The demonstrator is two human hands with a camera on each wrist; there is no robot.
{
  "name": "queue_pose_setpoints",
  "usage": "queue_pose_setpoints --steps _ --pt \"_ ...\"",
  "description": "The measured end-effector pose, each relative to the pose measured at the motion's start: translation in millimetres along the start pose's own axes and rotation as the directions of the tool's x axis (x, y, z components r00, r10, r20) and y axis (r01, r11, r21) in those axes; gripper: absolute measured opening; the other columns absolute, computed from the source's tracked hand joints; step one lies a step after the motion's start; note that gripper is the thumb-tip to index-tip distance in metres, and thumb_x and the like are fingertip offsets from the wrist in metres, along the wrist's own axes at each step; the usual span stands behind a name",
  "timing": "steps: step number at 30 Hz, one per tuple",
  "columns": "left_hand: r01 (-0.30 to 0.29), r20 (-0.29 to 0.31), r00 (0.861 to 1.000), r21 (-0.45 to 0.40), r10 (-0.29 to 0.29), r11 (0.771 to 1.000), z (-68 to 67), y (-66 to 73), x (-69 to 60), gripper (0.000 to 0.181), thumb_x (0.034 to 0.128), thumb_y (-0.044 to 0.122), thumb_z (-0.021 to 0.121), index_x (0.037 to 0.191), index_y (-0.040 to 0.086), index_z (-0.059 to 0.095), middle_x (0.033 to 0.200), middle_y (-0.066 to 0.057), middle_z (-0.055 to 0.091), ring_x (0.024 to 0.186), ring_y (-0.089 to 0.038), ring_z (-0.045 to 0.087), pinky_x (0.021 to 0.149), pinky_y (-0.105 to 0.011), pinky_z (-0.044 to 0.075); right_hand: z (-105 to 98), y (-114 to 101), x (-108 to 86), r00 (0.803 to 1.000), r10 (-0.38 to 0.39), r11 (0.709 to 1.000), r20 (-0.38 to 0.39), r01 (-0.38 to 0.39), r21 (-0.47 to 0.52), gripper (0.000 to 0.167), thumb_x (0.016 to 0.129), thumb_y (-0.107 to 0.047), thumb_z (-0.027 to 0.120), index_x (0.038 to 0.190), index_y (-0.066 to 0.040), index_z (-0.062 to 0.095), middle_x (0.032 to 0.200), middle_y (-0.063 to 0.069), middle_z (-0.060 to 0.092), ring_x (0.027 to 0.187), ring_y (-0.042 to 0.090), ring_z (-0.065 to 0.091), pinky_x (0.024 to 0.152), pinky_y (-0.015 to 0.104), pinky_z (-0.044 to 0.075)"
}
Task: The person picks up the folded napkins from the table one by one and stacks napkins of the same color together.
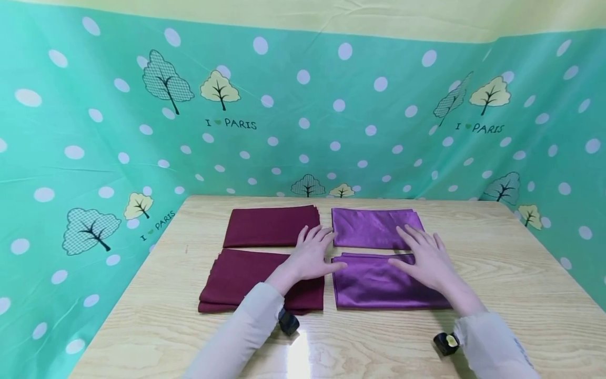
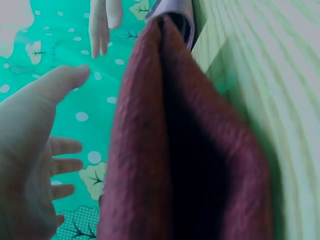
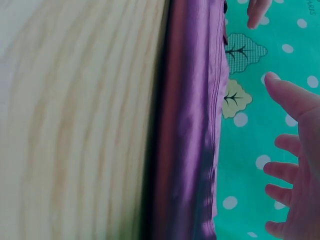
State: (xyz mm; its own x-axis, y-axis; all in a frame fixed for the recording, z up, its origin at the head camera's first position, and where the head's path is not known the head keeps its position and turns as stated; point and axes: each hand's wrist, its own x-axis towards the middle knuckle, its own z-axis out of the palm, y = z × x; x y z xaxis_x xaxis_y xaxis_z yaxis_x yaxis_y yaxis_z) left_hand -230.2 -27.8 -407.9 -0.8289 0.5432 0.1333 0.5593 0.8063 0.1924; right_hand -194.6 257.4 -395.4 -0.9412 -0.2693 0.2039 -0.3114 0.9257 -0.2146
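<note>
Two folded maroon cloths lie at the left, a back maroon cloth (image 1: pixel 270 226) and a front maroon cloth (image 1: pixel 241 276). Beside them on the right are two folded shiny purple cloths, a back purple cloth (image 1: pixel 364 228) and a front purple cloth (image 1: pixel 374 287). My left hand (image 1: pixel 310 258), fingers spread, is over the right part of the maroon cloths. My right hand (image 1: pixel 428 258) spreads over the right part of the purple ones. In the wrist views, the left hand (image 2: pixel 30 150) and right hand (image 3: pixel 300 165) appear above the cloths with nothing held.
All four cloths lie on a light wood-grain table (image 1: pixel 156 316). A green dotted curtain (image 1: pixel 303 105) with printed trees hangs behind it and along both sides. Small black wrist cameras sit on the left wrist (image 1: pixel 288 321) and right wrist (image 1: pixel 446 343).
</note>
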Motion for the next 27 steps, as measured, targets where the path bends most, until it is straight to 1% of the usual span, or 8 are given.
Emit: queue_pose_setpoints --steps 3,7,10,13,17,21,24,27 --pt "-0.002 0.001 1.0 0.01 0.002 1.0 2.2 3.1 1.5 0.078 0.0762 0.066 0.052 0.135 0.016 0.042 0.137 -0.001 0.042 0.129 -0.025 0.031 0.106 -0.05 0.016 -1.3 3.7 -2.2 1.0 0.011 1.0 0.009 -0.011 0.009 0.084 0.08 -0.055 0.058 0.141 -0.005 0.03 0.144 0.02 0.029 0.132 0.042 0.019 0.103 0.063 0.006" --pt "-0.002 0.028 1.0 0.003 0.002 1.0 3.5 7.7 2.8 0.072 0.0756 0.064 0.054 0.13 0.017 0.047 0.133 -0.001 0.045 0.124 -0.023 0.036 0.104 -0.045 0.021 -3.0 9.2 -5.2 1.0 0.022 1.0 0.013 -0.022 0.022 0.085 0.079 -0.053 0.061 0.14 -0.002 0.032 0.143 0.021 0.03 0.131 0.044 0.019 0.101 0.064 0.007" --pt "0.001 0.058 0.998 -0.011 0.0 1.0 3.4 10.9 3.6 0.072 0.0756 0.063 0.055 0.129 0.015 0.047 0.133 -0.003 0.046 0.123 -0.025 0.038 0.103 -0.044 0.024 -4.4 14.3 -7.9 0.999 0.033 0.999 0.016 -0.034 0.023 0.084 0.078 -0.052 0.062 0.138 0.0 0.034 0.141 0.023 0.033 0.129 0.045 0.022 0.101 0.064 0.01" --pt "0.003 0.078 0.997 -0.029 0.0 1.0 3.4 13.3 4.6 0.069 0.0755 0.061 0.057 0.126 0.015 0.05 0.129 -0.002 0.049 0.12 -0.023 0.042 0.101 -0.043 0.026 -6.2 19.6 -10.5 0.999 0.046 0.999 0.017 -0.047 0.026 0.081 0.079 -0.05 0.062 0.135 0.003 0.038 0.136 0.026 0.038 0.124 0.046 0.03 0.1 0.062 0.018" --pt "-0.011 0.079 0.997 -0.052 0.015 0.999 4.7 14.6 6.5 0.058 0.0753 0.057 0.061 0.117 0.017 0.055 0.115 0.003 0.057 0.108 -0.017 0.05 0.095 -0.04 0.029 -8.7 26.5 -13.5 0.996 0.081 0.995 0.043 -0.083 0.046 0.079 0.08 -0.05 0.062 0.131 0.006 0.041 0.128 0.031 0.044 0.116 0.049 0.039 0.094 0.061 0.029" --pt "-0.027 0.081 0.996 -0.067 0.032 0.997 5.8 15.5 8.3 0.051 0.0752 0.052 0.064 0.112 0.017 0.058 0.103 0.006 0.06 0.099 -0.011 0.054 0.091 -0.037 0.03 -10.1 33.3 -17.5 0.988 0.126 0.988 0.088 -0.133 0.078 0.08 0.08 -0.052 0.06 0.132 0.006 0.041 0.127 0.033 0.043 0.115 0.051 0.04 0.092 0.062 0.03" --pt "-0.027 0.097 0.995 -0.072 0.034 0.997 6.6 16.3 9.5 0.05 0.0754 0.051 0.065 0.113 0.018 0.058 0.103 0.006 0.061 0.099 -0.009 0.054 0.09 -0.036 0.031 -10.0 38.7 -20.8 0.984 0.14 0.984 0.105 -0.151 0.095 0.079 0.081 -0.052 0.06 0.131 0.006 0.041 0.126 0.034 0.044 0.114 0.051 0.04 0.091 0.062 0.032" --pt "-0.025 0.107 0.994 -0.074 0.033 0.997 7.7 16.8 9.9 0.05 0.0751 0.05 0.066 0.113 0.019 0.057 0.107 0.006 0.062 0.101 -0.009 0.055 0.088 -0.035 0.032 -8.2 44.1 -23.0 0.983 0.146 0.981 0.112 -0.158 0.111 0.077 0.081 -0.05 0.06 0.13 0.006 0.042 0.126 0.034 0.044 0.114 0.051 0.04 0.091 0.061 0.032"
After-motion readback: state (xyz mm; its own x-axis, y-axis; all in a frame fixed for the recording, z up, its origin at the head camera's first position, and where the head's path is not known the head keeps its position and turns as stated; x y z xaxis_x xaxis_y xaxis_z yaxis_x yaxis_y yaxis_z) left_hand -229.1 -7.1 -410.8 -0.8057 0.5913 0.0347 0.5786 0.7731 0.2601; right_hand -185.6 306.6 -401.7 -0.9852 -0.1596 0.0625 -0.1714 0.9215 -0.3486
